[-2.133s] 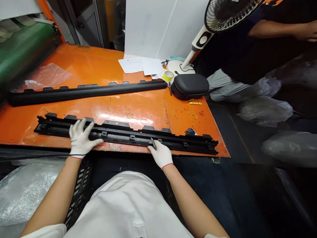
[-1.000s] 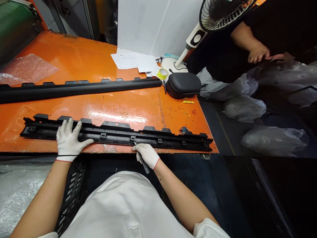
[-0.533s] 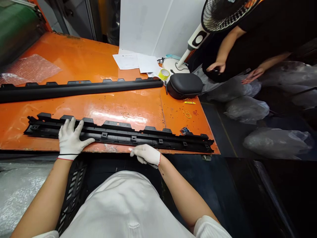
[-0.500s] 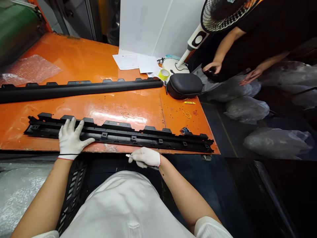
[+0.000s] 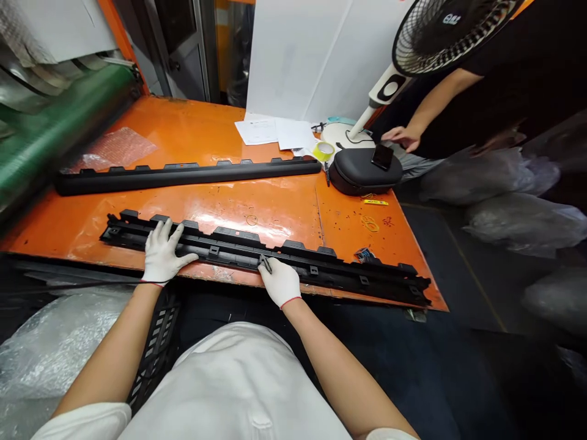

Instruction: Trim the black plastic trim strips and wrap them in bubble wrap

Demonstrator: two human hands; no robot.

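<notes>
A long black plastic trim strip [image 5: 243,252], its ribbed and clipped side up, lies along the near edge of the orange table. My left hand [image 5: 162,253], in a white glove, rests on its left part with the fingers spread. My right hand [image 5: 280,282], gloved too, is closed at the strip's near edge around the middle. Its fingertips are at one of the square clip sockets. A slim dark tool [image 5: 266,264] shows at those fingertips, mostly hidden by the glove. Farther back lies a second black trim strip [image 5: 192,177], smooth side showing.
A black case [image 5: 362,177] with a phone [image 5: 382,157] on top stands at right, beside yellow tape [image 5: 323,151] and a fan [image 5: 385,91]. Papers [image 5: 275,131] lie behind. A co-worker's hand [image 5: 406,137] is near the case. A green roller [image 5: 82,116] stands at left.
My right hand has moved up from below the table edge onto the strip. The view has shifted left. A phone now lies on the case, by the co-worker's hand.
</notes>
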